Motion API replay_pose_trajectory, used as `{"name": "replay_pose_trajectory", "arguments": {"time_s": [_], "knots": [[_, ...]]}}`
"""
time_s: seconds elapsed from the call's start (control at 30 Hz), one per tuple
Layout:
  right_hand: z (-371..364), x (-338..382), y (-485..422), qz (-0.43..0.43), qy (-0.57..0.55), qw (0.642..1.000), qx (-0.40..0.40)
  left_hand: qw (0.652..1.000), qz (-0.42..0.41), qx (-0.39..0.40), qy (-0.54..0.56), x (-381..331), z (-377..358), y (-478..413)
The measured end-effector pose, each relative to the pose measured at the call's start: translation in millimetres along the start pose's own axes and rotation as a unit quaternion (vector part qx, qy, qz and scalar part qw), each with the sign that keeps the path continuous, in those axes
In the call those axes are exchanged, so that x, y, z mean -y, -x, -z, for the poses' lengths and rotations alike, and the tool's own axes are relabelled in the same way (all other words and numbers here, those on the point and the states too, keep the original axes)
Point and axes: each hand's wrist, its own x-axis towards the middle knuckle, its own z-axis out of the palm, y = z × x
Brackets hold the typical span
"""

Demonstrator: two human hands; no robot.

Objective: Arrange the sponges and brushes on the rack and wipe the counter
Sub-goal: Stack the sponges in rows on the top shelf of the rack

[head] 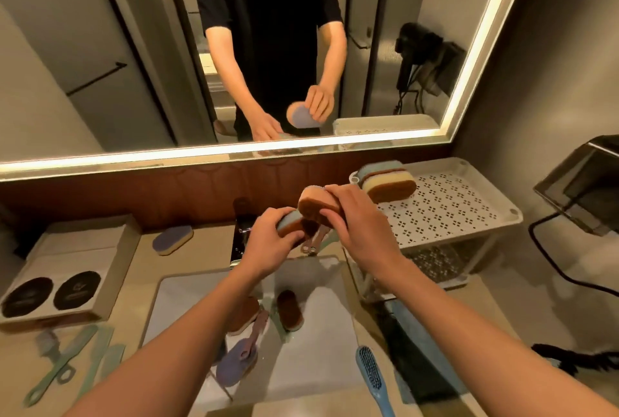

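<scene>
At near left at least two green brushes (60, 369) lie loose on the counter (207, 242), with one purple sponge (172, 239) farther back. The sink (321, 316) seems to hold three sponges and a pink brush (259, 326). The left hand (268, 244) clamps its fingers on a blue-brown sponge (289, 223). The right hand (356, 225) pinches a cream-brown sponge (318, 204), likely gathering both for stacking. One blue brush (370, 373) waits near right. On the rack (452, 215), far right, lie two stacked sponges (388, 183).

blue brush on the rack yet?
No, the blue brush lies beside the sink, well off the rack.
</scene>
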Motion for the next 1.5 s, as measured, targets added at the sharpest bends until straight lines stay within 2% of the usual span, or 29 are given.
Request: {"name": "replay_pose_trajectory", "arguments": {"time_s": [0.2, 0.4, 0.67, 0.97, 1.1, 1.4, 1.5], "knots": [[44.6, -37.8, -6.8, -0.018, 0.040, 0.999, -0.023, 0.999, -0.041, -0.004, 0.009, -46.3, -8.6, -25.3], [63.1, -83.4, 2.3, -0.059, 0.049, 0.997, 0.021, 0.998, -0.065, 0.001, -0.013, -75.0, -24.0, -46.6], [55.8, -112.8, 7.9, -0.077, 0.093, 0.991, 0.050, 0.998, -0.059, -0.002, 0.007, -95.7, -39.7, -48.3], [43.8, -123.5, -2.9, -0.040, 0.102, 0.993, 0.047, 0.997, -0.050, -0.026, -0.049, -112.8, -48.6, -42.3], [34.9, -128.1, -0.7, -0.038, 0.102, 0.993, 0.054, 0.998, -0.051, -0.017, -0.041, -112.6, -45.3, -38.2], [36.1, -124.6, 6.3, -0.059, 0.022, 0.997, 0.038, 0.991, -0.114, 0.025, -0.068, -128.1, -55.3, -27.6], [45.7, -121.6, 14.0, -0.083, -0.008, 0.996, 0.010, 0.989, -0.123, 0.030, -0.078, -132.5, -64.0, -25.7]]}}
